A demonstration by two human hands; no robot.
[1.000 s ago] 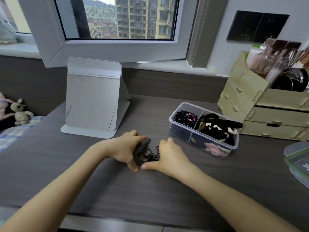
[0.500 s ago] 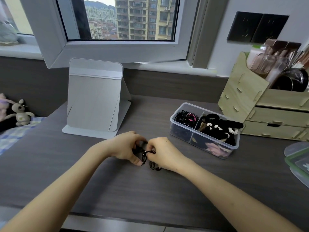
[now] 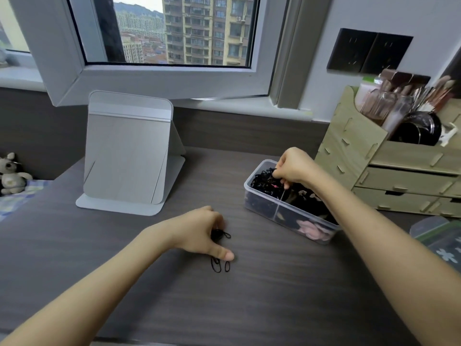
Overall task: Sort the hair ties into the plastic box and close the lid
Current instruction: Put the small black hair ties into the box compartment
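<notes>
Right hand [image 3: 293,166] pinching hair ties [image 3: 265,183] over plastic box [image 3: 260,208] beneath; left hand [image 3: 199,233] gripping bundle [image 3: 220,235]. Next: releasing, then fetching that.

The right grip [image 3: 290,166] is no longer meeting the left grip [image 3: 199,231] at the middle of the table [image 3: 274,295]. It is now reaching away to 1 o'clock and hanging over the compartment at the 10 o'clock end of the plastic box [image 3: 287,211], its curled fingers pinching black hair ties [image 3: 264,182] at the heap there. The left grip is now working alone, curling round a small bunch [image 3: 220,234] where the shared pile was lying, and a few loose loops [image 3: 219,265] are lying bare at its 6 o'clock, just beside the thumb.
</notes>
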